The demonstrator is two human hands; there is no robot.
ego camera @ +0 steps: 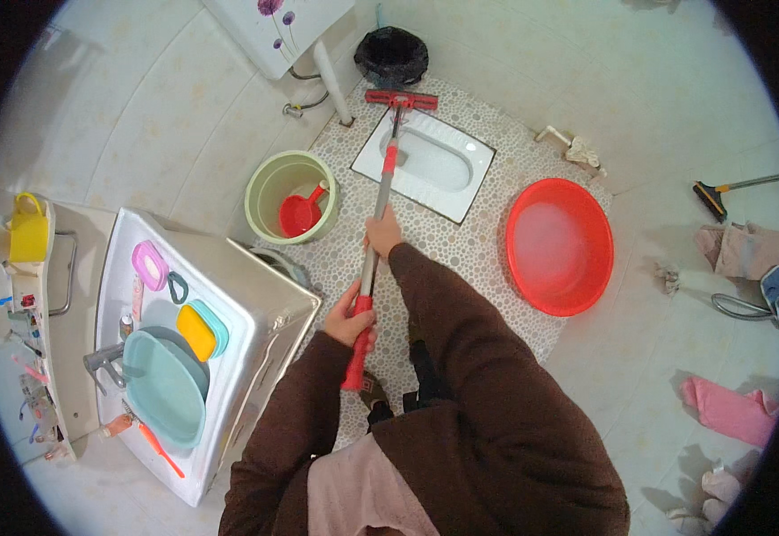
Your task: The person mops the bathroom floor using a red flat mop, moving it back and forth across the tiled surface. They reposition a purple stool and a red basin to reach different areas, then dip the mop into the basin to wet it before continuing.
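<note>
Both my hands grip one long mop with a grey pole and red sleeves. My left hand is wrapped around the upper end of its red handle. Farther down the pole, my right hand holds the grey section. The red mop head lies crosswise at the far end, beside the back corner of a white squat toilet. Part of the pole passes over the toilet's left side. Whether the mop head touches the floor, I cannot tell.
A red basin of cloudy water stands right; a pale green bucket holding a red dipper stands left. Behind the mop head is a black-lined bin. A washbasin cabinet borders the left side. A brush hangs at right.
</note>
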